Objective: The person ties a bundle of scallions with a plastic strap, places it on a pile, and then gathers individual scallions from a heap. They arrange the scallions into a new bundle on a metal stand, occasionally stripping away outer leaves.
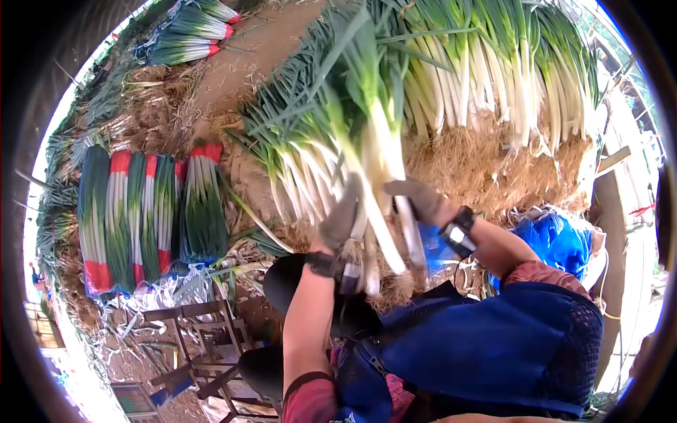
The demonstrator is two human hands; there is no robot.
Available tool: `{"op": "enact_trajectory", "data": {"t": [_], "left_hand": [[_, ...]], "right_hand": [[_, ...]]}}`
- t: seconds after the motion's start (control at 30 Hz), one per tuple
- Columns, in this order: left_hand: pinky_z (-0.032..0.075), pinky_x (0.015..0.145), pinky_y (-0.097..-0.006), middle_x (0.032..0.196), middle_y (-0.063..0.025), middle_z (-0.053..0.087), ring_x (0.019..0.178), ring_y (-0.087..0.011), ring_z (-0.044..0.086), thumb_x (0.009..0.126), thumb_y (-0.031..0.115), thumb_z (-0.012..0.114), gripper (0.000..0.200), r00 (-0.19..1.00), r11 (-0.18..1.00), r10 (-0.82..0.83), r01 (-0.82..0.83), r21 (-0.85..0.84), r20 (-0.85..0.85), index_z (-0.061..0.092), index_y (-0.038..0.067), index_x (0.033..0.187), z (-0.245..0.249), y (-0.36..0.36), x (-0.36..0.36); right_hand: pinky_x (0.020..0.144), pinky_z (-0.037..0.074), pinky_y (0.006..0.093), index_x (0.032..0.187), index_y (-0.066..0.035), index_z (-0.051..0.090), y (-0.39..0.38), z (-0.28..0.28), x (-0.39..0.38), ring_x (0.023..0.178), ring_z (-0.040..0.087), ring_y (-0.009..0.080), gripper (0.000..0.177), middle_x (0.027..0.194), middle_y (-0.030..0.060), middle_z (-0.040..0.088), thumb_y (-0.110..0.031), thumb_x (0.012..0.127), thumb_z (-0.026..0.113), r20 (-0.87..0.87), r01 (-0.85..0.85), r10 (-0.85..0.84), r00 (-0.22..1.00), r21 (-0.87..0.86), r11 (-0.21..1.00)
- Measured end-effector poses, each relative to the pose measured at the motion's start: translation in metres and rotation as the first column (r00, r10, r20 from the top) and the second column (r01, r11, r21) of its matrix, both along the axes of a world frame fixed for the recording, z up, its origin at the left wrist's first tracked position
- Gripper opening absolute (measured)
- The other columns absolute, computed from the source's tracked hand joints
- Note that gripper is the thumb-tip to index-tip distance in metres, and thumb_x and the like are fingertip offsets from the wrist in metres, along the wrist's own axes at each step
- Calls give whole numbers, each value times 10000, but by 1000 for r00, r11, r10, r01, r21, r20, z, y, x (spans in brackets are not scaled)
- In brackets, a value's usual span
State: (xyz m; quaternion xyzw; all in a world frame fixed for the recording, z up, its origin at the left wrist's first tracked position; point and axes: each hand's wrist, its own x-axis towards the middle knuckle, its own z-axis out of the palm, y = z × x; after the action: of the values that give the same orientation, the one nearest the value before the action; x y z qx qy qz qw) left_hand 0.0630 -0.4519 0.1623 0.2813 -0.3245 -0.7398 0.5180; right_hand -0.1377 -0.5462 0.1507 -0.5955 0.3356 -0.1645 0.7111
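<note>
A bunch of long green onions [384, 141] stands upright in front of my body, white stems down and green leaves fanning away at the top. My left hand [340, 220], in a grey glove, is closed on the stems at the bunch's left side. From the right, my gloved right hand [422, 200] wraps its fingers around stems of the same bunch. Some stem ends and stringy roots [393, 290] hang below my hands, near my lap. Close behind my left hand lies a pile of loose green onions [300, 166].
More green onions [493, 70] with rooty ends lie at the upper right. Packed bundles with red ends [130, 218] lie at the left, others [190, 35] at the top left. A folding chair [204, 345] stands lower left; blue plastic [557, 243] sits at my right.
</note>
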Motion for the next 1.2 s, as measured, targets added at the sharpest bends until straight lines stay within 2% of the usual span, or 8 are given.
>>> {"op": "enact_trajectory", "data": {"t": [0.13, 0.33, 0.4, 0.67, 0.77, 0.93, 0.97, 1.2], "left_hand": [[399, 1048, -341, 1217, -113, 628, 1170, -247, 551, 1031, 442, 401, 506, 912, 986, 128, -74, -152, 390, 628, 25, 1206, -17, 1, -15], [590, 835, -334, 1100, -215, 658, 948, -277, 697, 982, 433, 460, 554, 810, 857, 390, -145, -494, 438, 539, -11, 1304, -28, 96, 45], [622, 750, -325, 976, -213, 677, 869, -295, 720, 942, 470, 538, 611, 992, 999, 29, -32, 26, 124, 523, -38, 1281, 43, 127, 48], [552, 884, -331, 1065, -114, 634, 962, -202, 639, 996, 328, 532, 362, 827, 788, 560, -551, 276, 51, 578, 14, 1173, -71, 218, 64], [547, 897, -331, 1091, -117, 643, 980, -208, 641, 1025, 301, 489, 337, 775, 753, 625, -570, 328, -87, 579, 7, 1164, -132, 232, 55], [519, 799, -330, 943, -81, 635, 848, -189, 620, 991, 224, 529, 260, 741, 619, 671, -577, 533, 22, 596, -7, 1090, -226, 254, 68], [513, 777, -324, 909, -69, 627, 818, -187, 612, 966, 240, 556, 266, 659, 645, 675, -746, 168, 332, 595, -12, 1040, -237, 262, 65], [507, 802, -296, 956, -77, 635, 868, -166, 610, 958, 221, 562, 277, 676, 611, 729, -712, 345, 104, 634, -9, 1094, -104, 261, 21]], "right_hand": [[763, 582, 275, 1310, -24, 521, -2, -34, 15, 835, 661, 176, 414, 1073, 117, 670, -125, 926, 639, -70, -71, 39, 997, -535, 842], [911, 571, 284, 1269, 122, 427, 53, 34, 76, 1013, 654, 248, 574, 1125, 189, 661, -250, 917, 685, 275, -222, 114, 955, 405, 887], [929, 554, 291, 1235, 167, 428, 78, 40, 96, 1032, 646, 278, 663, 1120, 220, 654, -354, 916, 686, -136, -297, 271, 953, -237, 925], [810, 551, 310, 1115, -119, 682, 129, 22, 145, 821, 675, 196, 340, 941, 54, 714, -387, 911, 640, -329, -545, 497, 803, -65, 836], [767, 549, 299, 1088, -169, 682, 123, -17, 148, 762, 658, 169, 225, 882, 36, 687, -325, 953, 592, -531, -787, 594, 604, -517, 338], [615, 529, 244, 1042, -123, 637, 152, 9, 163, 622, 598, 137, 215, 733, 64, 588, -303, 996, 529, -824, -937, 446, 350, -319, 146], [603, 532, 259, 1100, -126, 625, 153, -5, 166, 618, 603, 144, 242, 758, 72, 599, -320, 1000, 520, -807, -932, 466, 363, -305, 197], [798, 557, 344, 1323, -75, 572, 171, -46, 204, 885, 682, 259, 725, 1151, 164, 664, -644, 874, 558, -678, -686, 592, 437, 175, 706]]}}
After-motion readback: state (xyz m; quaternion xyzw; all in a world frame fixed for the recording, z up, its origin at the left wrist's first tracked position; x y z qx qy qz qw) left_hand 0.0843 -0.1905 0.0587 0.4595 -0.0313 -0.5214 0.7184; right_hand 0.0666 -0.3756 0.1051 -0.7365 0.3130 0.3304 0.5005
